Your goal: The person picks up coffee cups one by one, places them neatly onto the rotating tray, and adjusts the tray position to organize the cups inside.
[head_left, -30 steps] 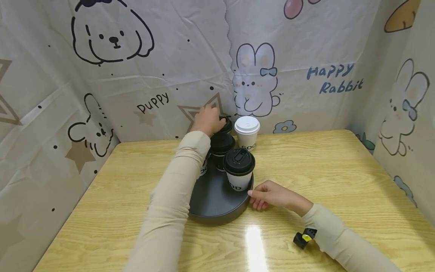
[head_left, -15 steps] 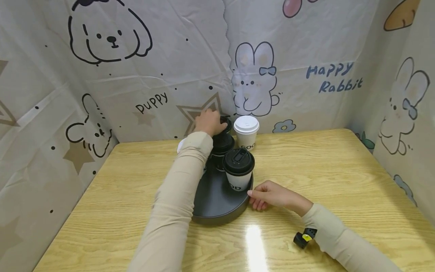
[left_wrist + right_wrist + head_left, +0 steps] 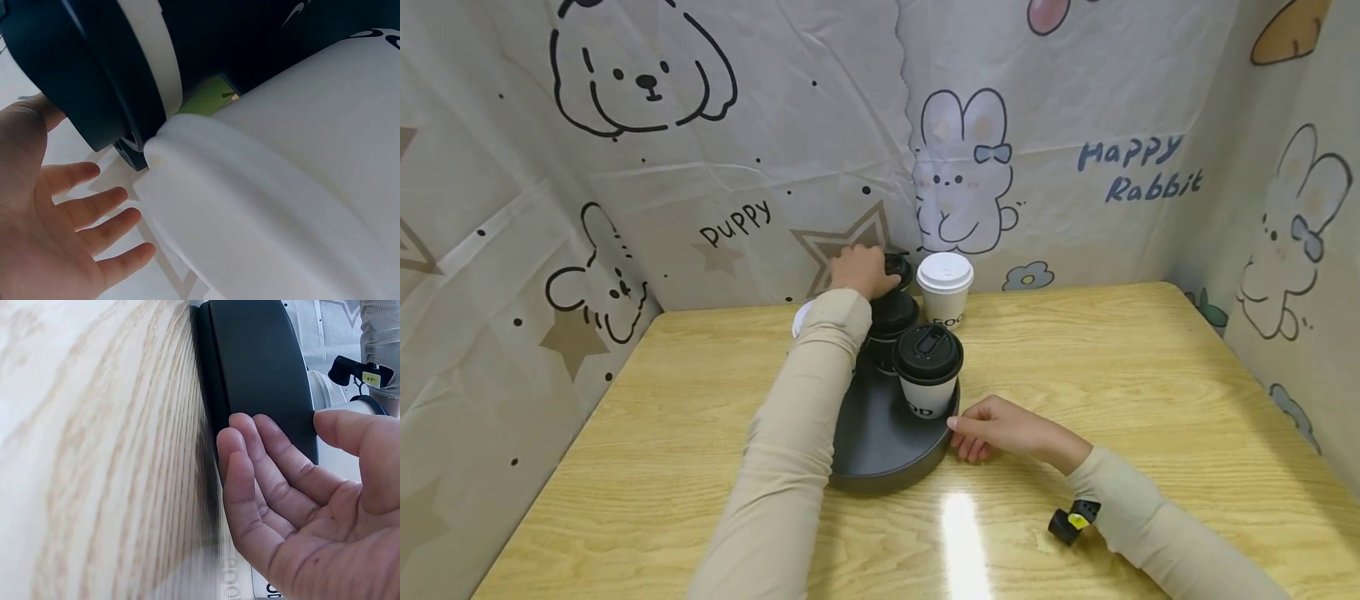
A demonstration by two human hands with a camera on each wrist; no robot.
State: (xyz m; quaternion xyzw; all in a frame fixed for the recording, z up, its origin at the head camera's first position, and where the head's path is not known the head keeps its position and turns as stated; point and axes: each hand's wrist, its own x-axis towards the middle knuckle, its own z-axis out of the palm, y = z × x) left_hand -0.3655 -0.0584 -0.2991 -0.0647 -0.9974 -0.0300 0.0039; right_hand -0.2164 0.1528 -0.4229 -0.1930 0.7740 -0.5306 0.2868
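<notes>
My left hand (image 3: 860, 272) is at the back, beside a black-lidded paper cup (image 3: 898, 268). In the left wrist view its fingers (image 3: 103, 234) are spread and apart from the cups, while the thumb goes behind a black lid (image 3: 62, 69). My right hand (image 3: 1003, 430) holds the round dark tray (image 3: 880, 442) at its right side, thumb at the rim and fingers against the outer wall. On the tray stand a white cup with a black lid (image 3: 928, 371) and a dark cup (image 3: 889, 321) behind it. My left sleeve partly hides another white-lidded cup (image 3: 801, 317).
A white-lidded cup (image 3: 945, 287) stands at the back right of the group. The wooden table (image 3: 1075, 358) ends at a printed cloth wall (image 3: 820, 108) behind and on both sides. A small black camera (image 3: 1067, 523) is strapped to my right wrist.
My left hand has shifted slightly to the right and down beside the back cup. A white lid has come into view left of my sleeve. The right hand stays on the tray.
</notes>
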